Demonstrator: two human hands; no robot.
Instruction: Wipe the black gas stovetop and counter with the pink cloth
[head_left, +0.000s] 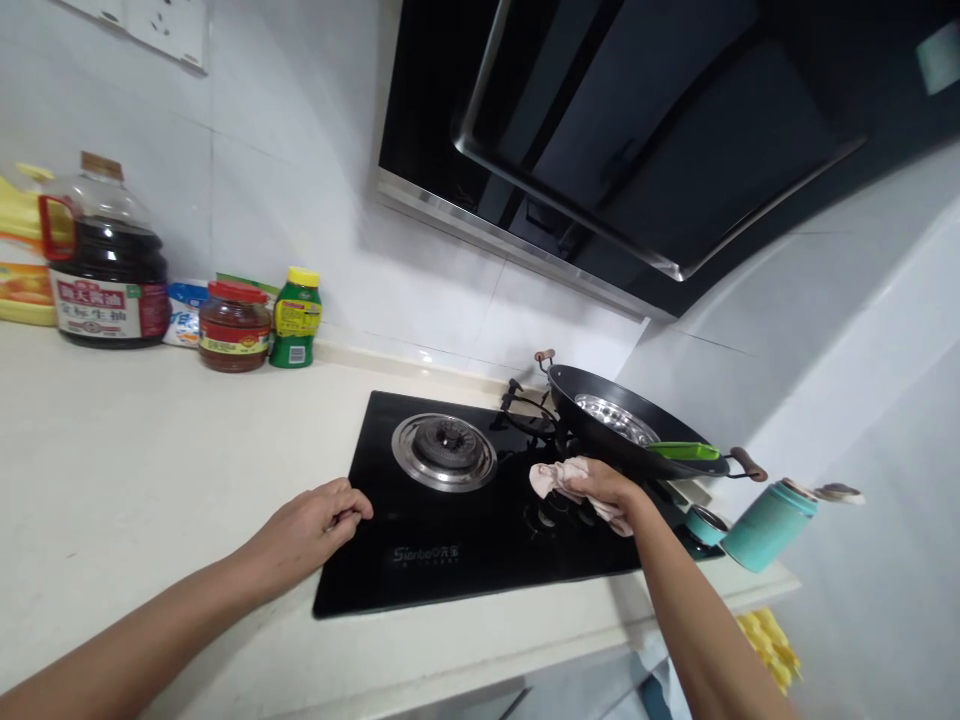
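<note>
My right hand (609, 484) is closed on a pale pink cloth (561, 477), pressed to the black glass gas cooktop (420, 525) near its knobs (541, 518). Part of the cloth hangs out below my fingers. At the cooktop's left edge rests my left hand (330, 520), its fingers curled in with nothing visible in them. The left burner (445, 452), with its steel ring, is uncovered. Over the right burner sits a black wok (600, 425) with wooden handles, tilted in view. Inside it are a shiny perforated steel piece (616, 415) and a green-handled utensil (684, 450).
Along the back left wall stand a large soy sauce bottle (109, 300), a red-lidded jar (234, 328) and a green bottle with a yellow cap (295, 320). A range hood (600, 130) overhangs the cooktop. Near the right edge are a teal canister (771, 525) and a small teal cup (705, 525).
</note>
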